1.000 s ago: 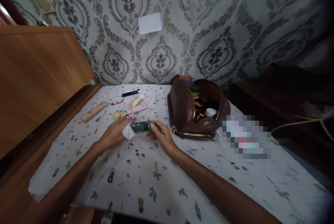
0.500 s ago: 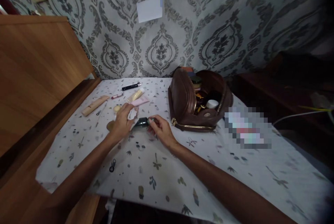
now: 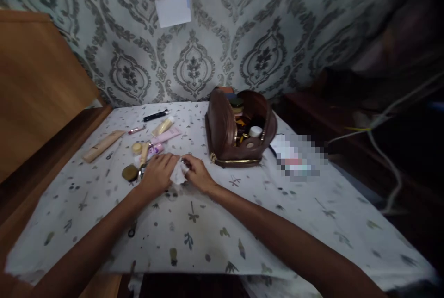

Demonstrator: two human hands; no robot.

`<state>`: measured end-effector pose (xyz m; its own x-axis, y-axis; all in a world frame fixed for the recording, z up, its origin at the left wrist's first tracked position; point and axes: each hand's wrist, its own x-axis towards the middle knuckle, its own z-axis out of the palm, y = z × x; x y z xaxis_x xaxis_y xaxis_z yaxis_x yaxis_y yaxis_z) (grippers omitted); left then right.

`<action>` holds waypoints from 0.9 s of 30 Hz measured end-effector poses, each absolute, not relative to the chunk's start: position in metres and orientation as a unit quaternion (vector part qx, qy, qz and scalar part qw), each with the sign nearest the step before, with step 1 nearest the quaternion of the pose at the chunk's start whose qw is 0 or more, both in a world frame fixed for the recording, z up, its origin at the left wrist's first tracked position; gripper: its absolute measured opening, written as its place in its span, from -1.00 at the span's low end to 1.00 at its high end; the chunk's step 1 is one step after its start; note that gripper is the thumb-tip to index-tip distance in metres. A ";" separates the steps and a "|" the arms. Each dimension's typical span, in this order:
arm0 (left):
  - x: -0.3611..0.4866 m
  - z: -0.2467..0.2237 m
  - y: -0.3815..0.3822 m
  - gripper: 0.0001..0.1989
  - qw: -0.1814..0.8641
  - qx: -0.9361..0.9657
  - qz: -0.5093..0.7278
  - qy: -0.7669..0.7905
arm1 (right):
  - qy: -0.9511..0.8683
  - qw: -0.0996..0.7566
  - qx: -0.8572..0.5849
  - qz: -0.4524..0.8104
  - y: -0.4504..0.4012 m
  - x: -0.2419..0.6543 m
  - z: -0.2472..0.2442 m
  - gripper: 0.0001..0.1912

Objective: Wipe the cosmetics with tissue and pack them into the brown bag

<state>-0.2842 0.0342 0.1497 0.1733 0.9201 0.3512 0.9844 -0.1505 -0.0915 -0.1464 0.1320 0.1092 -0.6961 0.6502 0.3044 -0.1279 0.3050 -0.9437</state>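
Observation:
My left hand [image 3: 158,174] is closed on a crumpled white tissue [image 3: 178,176], palm down above the tablecloth. Against the tissue's other side, my right hand [image 3: 199,175] has its fingers curled round a small dark glossy item [image 3: 187,164], mostly hidden by fingers and tissue. Left of my left hand lies a round olive-gold compact [image 3: 130,173], with a small dark shiny thing [image 3: 141,171] partly under the hand. Behind the hand are a pink tube [image 3: 165,136], a purple-and-white tube [image 3: 154,151] and a small cream-coloured jar [image 3: 136,148].
An open brown cosmetic bag [image 3: 239,136] full of jars stands at the back right. Farther left lie a beige tube [image 3: 104,146], a black pen-like tube [image 3: 155,115], a yellowish tube [image 3: 163,127] and a slim pink tube [image 3: 136,130]. A blurred-out item [image 3: 298,157] lies right of the bag.
My hands have come together, and the tissue now covers most of the dark glossy item that showed between them. The view has turned right, so the things appear farther left.

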 end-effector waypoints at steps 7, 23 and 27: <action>-0.301 0.144 0.028 -0.66 0.197 -0.758 -0.083 -0.616 | -0.723 0.320 -0.208 0.576 0.127 -0.145 0.113 -0.89; -0.360 0.138 -0.012 -0.62 0.127 -0.730 -0.079 -0.667 | -0.736 0.270 -0.185 0.593 0.128 -0.117 0.125 -0.75; -0.358 0.140 -0.011 -0.59 0.124 -0.734 -0.080 -0.663 | -0.726 0.268 -0.200 0.601 0.128 -0.112 0.122 -0.74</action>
